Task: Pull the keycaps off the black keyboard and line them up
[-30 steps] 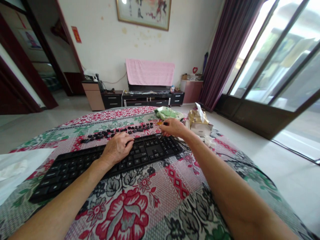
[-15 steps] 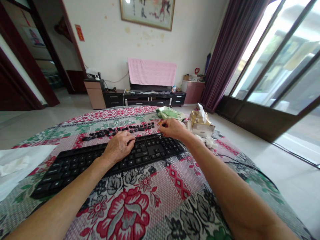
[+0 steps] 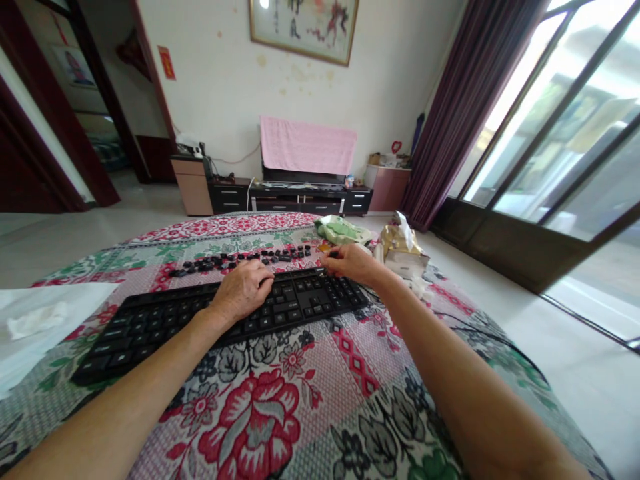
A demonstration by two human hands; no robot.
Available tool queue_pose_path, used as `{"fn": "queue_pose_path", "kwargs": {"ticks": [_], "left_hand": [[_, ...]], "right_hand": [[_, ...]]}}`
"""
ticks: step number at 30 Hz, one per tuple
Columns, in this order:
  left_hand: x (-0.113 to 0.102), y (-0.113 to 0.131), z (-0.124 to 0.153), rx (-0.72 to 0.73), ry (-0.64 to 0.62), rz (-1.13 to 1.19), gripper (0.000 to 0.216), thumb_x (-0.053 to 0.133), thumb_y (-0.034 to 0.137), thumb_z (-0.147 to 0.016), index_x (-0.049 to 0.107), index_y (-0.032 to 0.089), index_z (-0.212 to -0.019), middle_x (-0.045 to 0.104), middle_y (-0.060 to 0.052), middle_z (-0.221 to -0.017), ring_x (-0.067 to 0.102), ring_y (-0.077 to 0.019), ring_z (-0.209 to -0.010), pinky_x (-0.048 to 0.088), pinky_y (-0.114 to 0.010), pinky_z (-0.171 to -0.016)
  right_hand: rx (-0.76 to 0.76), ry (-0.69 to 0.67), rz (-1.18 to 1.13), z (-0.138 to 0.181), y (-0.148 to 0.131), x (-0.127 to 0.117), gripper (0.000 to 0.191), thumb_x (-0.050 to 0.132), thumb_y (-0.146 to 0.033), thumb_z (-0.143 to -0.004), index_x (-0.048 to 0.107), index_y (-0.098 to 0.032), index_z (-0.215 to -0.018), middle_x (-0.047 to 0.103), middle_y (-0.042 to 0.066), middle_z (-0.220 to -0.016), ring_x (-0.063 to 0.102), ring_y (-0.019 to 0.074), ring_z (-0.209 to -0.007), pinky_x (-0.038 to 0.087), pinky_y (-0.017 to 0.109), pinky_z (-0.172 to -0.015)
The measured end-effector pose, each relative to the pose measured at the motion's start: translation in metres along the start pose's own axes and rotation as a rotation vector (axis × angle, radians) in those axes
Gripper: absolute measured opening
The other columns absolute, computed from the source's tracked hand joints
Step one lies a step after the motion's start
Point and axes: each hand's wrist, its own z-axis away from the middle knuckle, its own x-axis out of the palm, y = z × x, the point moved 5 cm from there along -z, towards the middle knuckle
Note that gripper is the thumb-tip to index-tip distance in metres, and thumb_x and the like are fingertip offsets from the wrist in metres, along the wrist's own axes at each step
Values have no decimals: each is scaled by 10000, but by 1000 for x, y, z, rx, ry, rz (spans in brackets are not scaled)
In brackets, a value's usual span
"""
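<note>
While your left hand (image 3: pixel 243 292) is lying open on the keyboard (image 3: pixel 150 323), your right hand (image 3: pixel 353 263) is pinching a keycap (image 3: pixel 333 254)

I see the table (image 3: pixel 350 373) under a red-and-green flowered cloth (image 3: pixel 250 427). On it a black keyboard (image 3: pixel 165 320) lies slantwise, with a row of loose keycaps (image 3: pixel 240 259) just behind. At the far right sit a green packet (image 3: pixel 343 230) and a gold bag (image 3: pixel 400 243). A white sheet (image 3: pixel 30 327) lies at the left edge.
</note>
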Motion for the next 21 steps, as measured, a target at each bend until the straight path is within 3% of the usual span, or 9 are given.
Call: {"fn": "queue_pose_path", "kwargs": {"ticks": [3,9,17,21], "left_hand": [[-1,0,0,-5,10,-15,260,432,237,-834,678,179,-775,639,-60,-851,563,-187,-825,456,-322,-783],[-1,1,1,-5,4,-31,271,427,245,-839,683,180,-778,630,-64,-833,559,-193,-814,459,-322,-761],[2,-1,1,-22,15,4,282,422,248,-842,688,173,-785,630,-74,-844,561,-201,-834,462,-330,-780],[2,-2,0,-21,18,9,279,426,247,-838,690,175,-781,636,-71,-851,562,-202,-821,462,-333,-771]], "right_hand": [[-64,4,93,4,-3,1,228,511,-344,-772,638,-155,-789,601,15,-552,489,98,-465,357,225,-473],[-96,196,273,10,-12,7,267,454,-311,-802,548,-161,-603,610,41,-563,512,113,-519,321,227,-501],[-111,291,256,26,-17,13,238,457,-299,-808,574,-166,-649,605,33,-581,544,135,-578,334,226,-522],[-83,279,192,18,-8,13,229,455,-290,-792,579,-157,-653,607,31,-578,544,128,-562,347,223,-521]]}}
